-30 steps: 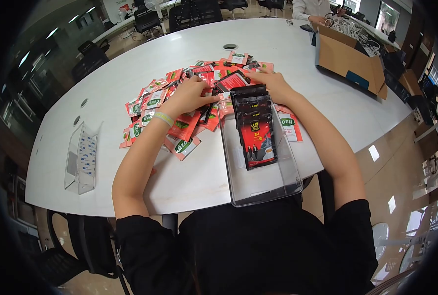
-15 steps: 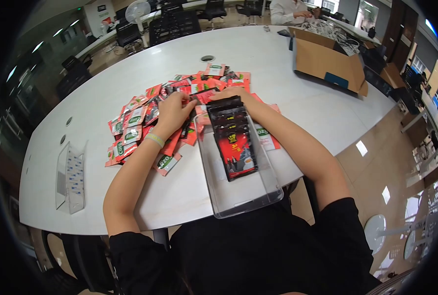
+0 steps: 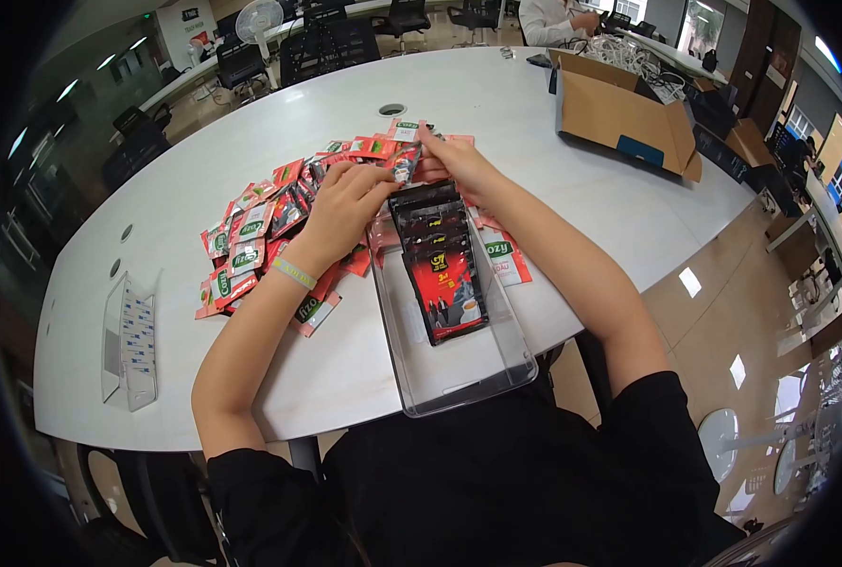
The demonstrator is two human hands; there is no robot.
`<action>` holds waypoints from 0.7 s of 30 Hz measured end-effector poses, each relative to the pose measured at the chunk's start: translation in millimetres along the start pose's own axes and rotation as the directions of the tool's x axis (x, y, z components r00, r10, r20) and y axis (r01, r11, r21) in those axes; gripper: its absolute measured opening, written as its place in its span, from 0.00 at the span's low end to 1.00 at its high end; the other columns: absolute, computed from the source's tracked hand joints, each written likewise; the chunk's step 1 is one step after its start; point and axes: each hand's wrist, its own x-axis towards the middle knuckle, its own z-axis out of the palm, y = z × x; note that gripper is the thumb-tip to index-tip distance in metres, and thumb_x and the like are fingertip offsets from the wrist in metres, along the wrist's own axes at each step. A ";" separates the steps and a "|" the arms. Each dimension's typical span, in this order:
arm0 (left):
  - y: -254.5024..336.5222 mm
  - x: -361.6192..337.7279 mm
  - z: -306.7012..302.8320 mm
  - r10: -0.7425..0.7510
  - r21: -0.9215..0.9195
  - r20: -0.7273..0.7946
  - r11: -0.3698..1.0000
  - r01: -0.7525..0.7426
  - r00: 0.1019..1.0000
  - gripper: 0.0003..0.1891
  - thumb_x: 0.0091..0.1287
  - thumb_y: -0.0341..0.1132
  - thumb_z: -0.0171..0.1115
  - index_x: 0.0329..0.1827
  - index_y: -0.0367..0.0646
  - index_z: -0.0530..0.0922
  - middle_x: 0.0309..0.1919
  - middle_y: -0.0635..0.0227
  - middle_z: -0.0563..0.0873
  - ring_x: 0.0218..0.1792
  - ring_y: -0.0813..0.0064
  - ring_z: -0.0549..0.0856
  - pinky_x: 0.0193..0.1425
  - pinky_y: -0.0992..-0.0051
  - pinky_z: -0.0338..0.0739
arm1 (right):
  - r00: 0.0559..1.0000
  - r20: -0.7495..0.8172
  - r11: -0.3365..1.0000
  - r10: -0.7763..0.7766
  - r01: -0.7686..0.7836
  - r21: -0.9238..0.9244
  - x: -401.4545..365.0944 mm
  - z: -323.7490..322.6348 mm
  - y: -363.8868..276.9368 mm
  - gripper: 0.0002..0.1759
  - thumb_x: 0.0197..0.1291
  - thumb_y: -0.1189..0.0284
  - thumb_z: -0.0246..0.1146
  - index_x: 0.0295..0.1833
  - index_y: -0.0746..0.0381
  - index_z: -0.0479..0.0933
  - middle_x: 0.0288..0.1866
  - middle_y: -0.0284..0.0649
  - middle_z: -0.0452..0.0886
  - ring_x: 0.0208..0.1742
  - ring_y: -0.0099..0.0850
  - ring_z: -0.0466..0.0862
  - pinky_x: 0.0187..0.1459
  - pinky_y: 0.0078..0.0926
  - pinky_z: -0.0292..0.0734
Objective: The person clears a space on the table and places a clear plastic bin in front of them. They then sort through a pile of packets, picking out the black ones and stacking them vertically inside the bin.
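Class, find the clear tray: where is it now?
In the head view the tray sits at the near edge of the table, right of the sachet pile, with black sachets inside.

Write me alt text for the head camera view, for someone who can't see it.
The left hand and right hand together pinch a dark sachet over a pile of red sachets on a white table. Nearer the person, a clear tray holds overlapping black coffee sachets; an open cardboard box sits at far right.
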 end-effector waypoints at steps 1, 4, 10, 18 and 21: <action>-2.3 -2.5 4.1 0.040 -0.037 0.022 0.999 -0.040 0.999 0.08 0.53 0.28 0.59 0.37 0.42 0.76 0.44 0.67 0.81 0.47 0.67 0.79 0.54 0.67 0.68 | 0.999 -0.032 1.000 -0.001 0.001 -0.002 -4.5 0.9 0.6 0.19 0.62 0.59 0.61 0.41 0.67 0.78 0.35 0.41 0.84 0.34 0.25 0.83 0.38 0.18 0.78; -4.9 -7.8 7.7 0.089 -0.102 0.050 0.991 -0.084 0.995 0.09 0.50 0.27 0.60 0.35 0.40 0.75 0.46 0.66 0.80 0.49 0.65 0.78 0.55 0.65 0.69 | 0.990 -0.076 0.992 -0.121 0.123 0.013 -7.5 6.4 1.9 0.10 0.58 0.65 0.65 0.38 0.61 0.78 0.30 0.32 0.80 0.23 0.15 0.74 0.27 0.11 0.72; -3.4 -6.5 7.5 -0.126 -0.123 -0.026 0.985 0.122 0.992 0.16 0.56 0.25 0.61 0.48 0.41 0.74 0.49 0.66 0.78 0.51 0.62 0.77 0.55 0.65 0.69 | 0.953 -0.135 0.955 -0.270 0.283 0.088 5.2 -15.7 0.0 0.11 0.57 0.78 0.62 0.46 0.65 0.73 0.37 0.39 0.82 0.27 0.21 0.81 0.25 0.13 0.74; -3.9 6.5 1.1 -0.512 -0.735 0.255 0.449 0.509 0.820 0.20 0.74 0.44 0.43 0.47 0.35 0.77 0.38 0.61 0.82 0.44 0.69 0.80 0.52 0.71 0.71 | 0.889 -0.033 0.887 -0.457 0.458 0.064 -44.7 -24.1 -62.5 0.28 0.55 0.80 0.62 0.62 0.63 0.64 0.43 0.40 0.80 0.36 0.24 0.82 0.26 0.16 0.78; 6.3 15.5 -6.4 -0.505 -0.826 0.340 0.242 0.509 0.793 0.25 0.75 0.48 0.37 0.49 0.33 0.76 0.41 0.62 0.82 0.45 0.73 0.79 0.55 0.73 0.71 | 0.854 0.329 0.883 -0.402 0.457 -0.107 -82.6 -0.9 -94.9 0.21 0.53 0.79 0.64 0.54 0.67 0.73 0.42 0.42 0.80 0.32 0.22 0.83 0.23 0.16 0.81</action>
